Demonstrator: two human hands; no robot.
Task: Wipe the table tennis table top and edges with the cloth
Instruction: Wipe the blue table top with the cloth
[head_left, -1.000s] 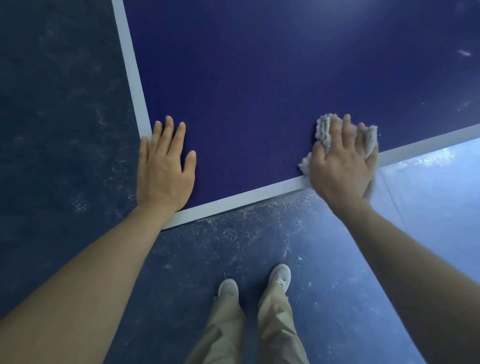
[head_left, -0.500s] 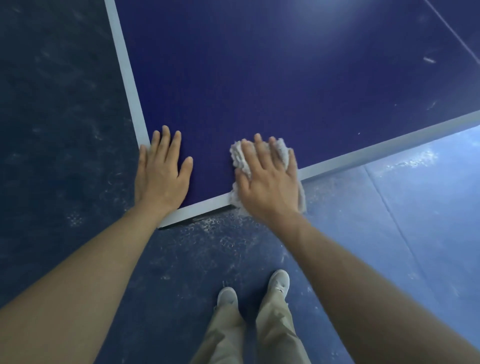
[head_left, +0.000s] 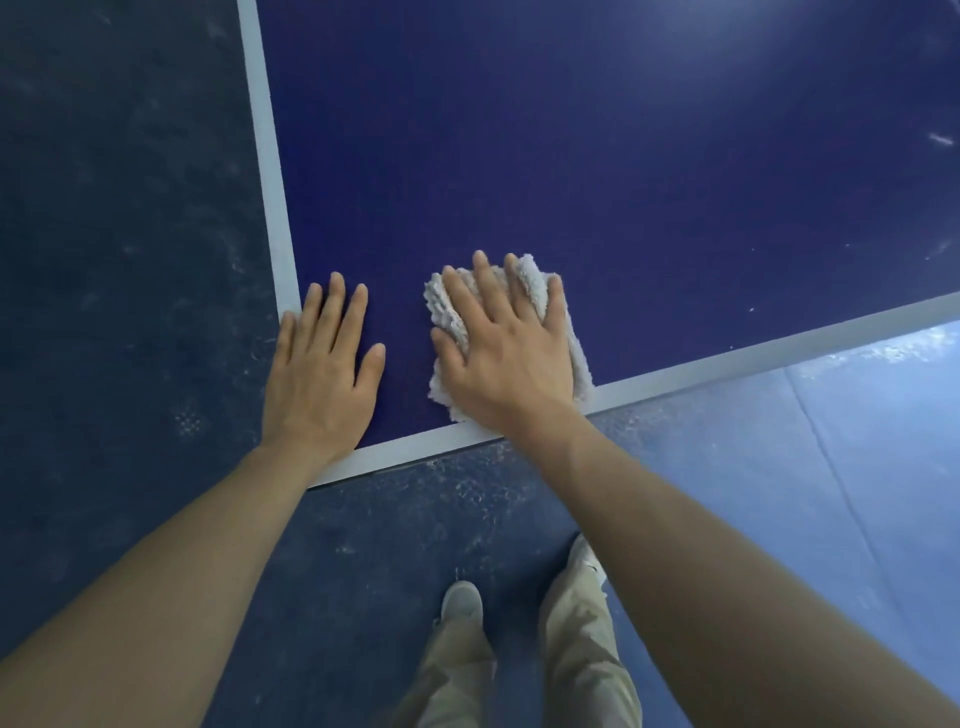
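Nearest, pale shoes (head_left: 461, 597) stand on the scuffed blue floor (head_left: 363, 571). Above them lies the table's (head_left: 623, 156) white-lined corner. The left hand (head_left: 319, 384) rests flat on it, fingers straight and holding nothing. Just beside it, the right hand (head_left: 506, 353) presses straight, spread fingers onto the nubby white cloth (head_left: 532, 278), bunched lengthwise away from the near edge. No writing is visible.

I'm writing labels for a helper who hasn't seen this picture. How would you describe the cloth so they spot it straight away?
Start at the near corner of the dark blue table tennis table, where its two white border lines meet. Two hands lie flat there; the cloth is under the right hand, beside the near line. It is the only pale, fluffy, crumpled thing on the smooth top.
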